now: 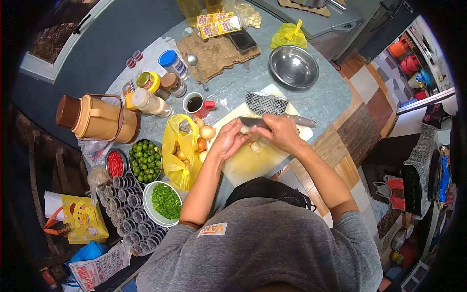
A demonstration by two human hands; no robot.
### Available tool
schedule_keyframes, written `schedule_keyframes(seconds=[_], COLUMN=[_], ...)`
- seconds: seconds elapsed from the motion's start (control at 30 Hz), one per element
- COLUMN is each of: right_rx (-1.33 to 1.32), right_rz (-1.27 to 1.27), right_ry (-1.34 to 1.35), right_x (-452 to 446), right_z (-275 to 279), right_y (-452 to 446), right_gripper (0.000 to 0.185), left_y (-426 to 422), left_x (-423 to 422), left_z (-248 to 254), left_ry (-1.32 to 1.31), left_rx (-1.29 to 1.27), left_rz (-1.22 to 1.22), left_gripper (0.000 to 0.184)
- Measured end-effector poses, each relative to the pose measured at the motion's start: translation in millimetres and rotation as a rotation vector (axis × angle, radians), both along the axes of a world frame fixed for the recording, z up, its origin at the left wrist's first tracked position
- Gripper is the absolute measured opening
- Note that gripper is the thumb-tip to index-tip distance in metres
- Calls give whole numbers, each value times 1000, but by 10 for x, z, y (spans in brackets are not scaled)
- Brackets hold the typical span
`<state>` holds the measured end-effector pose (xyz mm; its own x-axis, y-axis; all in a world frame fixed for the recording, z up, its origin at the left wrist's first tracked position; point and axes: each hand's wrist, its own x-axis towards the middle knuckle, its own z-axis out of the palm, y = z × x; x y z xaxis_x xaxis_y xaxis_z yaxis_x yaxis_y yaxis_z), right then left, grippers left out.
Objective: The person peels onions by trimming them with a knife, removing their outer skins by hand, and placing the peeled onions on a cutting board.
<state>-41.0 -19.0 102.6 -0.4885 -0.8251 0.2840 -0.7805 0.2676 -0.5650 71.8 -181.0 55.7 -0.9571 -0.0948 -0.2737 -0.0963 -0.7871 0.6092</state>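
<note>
My left hand (227,140) pinches a small white bulb (244,130) above the cutting board (243,168); whether it is onion or garlic I cannot tell. My right hand (279,132) is closed on a knife (251,121), its dark blade against the bulb. A grey handle (301,120) shows beyond my right hand; which blade it belongs to is unclear. Just past my hands lies a black-and-white checkered, blade-shaped thing (266,103). Small pale pieces (255,146) rest on the board beneath my hands. Onions (207,132) sit by the board's left edge.
A yellow bag (181,153) of onions stands left, near green citrus (145,161), a bowl of chopped greens (166,200) and lidded cups (130,214). A red mug (195,103) of dark liquid, jars (169,83) and a steel bowl (294,66) stand farther back.
</note>
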Motion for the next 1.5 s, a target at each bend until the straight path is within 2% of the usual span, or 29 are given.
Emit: schedule_keyframes(seconds=[0.07, 0.17, 0.2, 0.3, 0.37, 0.53, 0.73, 0.93, 1.03, 1.2, 1.33, 1.43, 1.5], right_rx=[-20, 92, 67, 81, 64, -2, 134, 120, 35, -9, -104, -94, -63], right_rz=[74, 106, 63, -100, -108, -32, -10, -77, -49, -70, 12, 75, 60], right_ry=[58, -22, -41, -232, -349, -348, -317, -346, -252, 6, 164, 113, 92], right_x=[110, 258, 244, 123, 55, 20, -1, 8, 8, 64, 214, 366, 356], right_z=[-32, -42, -126, -295, -385, -176, 17, -66, -141, -256, -255, -295, -357], right_y=[60, 142, 146, 151, 132, 36, -55, -95, -90, -60, -10, 90, 155], right_gripper=[40, 38, 36, 36, 37, 50, 59, 55, 50, 42, 40, 40, 40], left_y=[44, -123, -47, -97, -109, -23, -47, 23, 54, 33, 30, 61, 7], left_x=[-36, 9, 4, 26, 64, 64, 56, 19, 34, 48, -12, -25, -6], left_z=[62, -208, -57, -184, -251, -102, -78, -32, -6, -234, -101, -184, -278], left_ry=[-73, -149, -137, -154, -134, -140, -21, -33, -68, -102, -207, -216, -195], left_rx=[41, 12, 36, 78, 67, 3, -56, -52, -30, 34, 66, 3, -43], left_rz=[34, 37, 74, 24, -16, -23, -58, -20, 18, 3, -13, 130, 65], left_gripper=[37, 39, 38, 38, 38, 38, 36, 28, 28, 31, 35, 39, 42])
